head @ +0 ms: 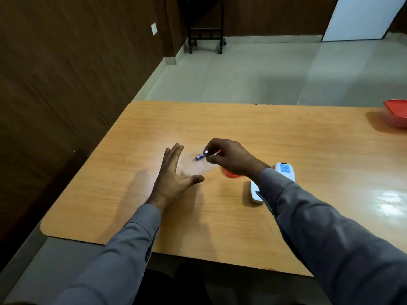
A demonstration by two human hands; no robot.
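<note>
1. A wooden table (308,150) with a glossy top fills the room in front of the person, whose two grey sleeves reach over its near edge.
2. The left hand (174,175) is spread flat and low over the table, fingers straight, thumb out to the side, gripping nothing.
3. The right hand (231,158) hovers just beside it, fingers curled, thumb and forefinger pinching a small battery.
4. A white handheld device (285,172) lies face down on the table, partly under the right sleeve.
5. A red tray (397,113) sits at the far right edge, well apart from the hands.
6. A red round thing (231,174) lies under the right wrist - mostly hidden, so I cannot tell what it is.
7. A piece of clear plastic (196,169) lies on the table between the two hands, next to the left thumb.
8. A blue battery (199,157) lies at the clear plastic's far end, just below the right fingertips.
9. The small battery (206,152) in the pinch shows its pale end toward us - a bit of red shows behind it.
</note>
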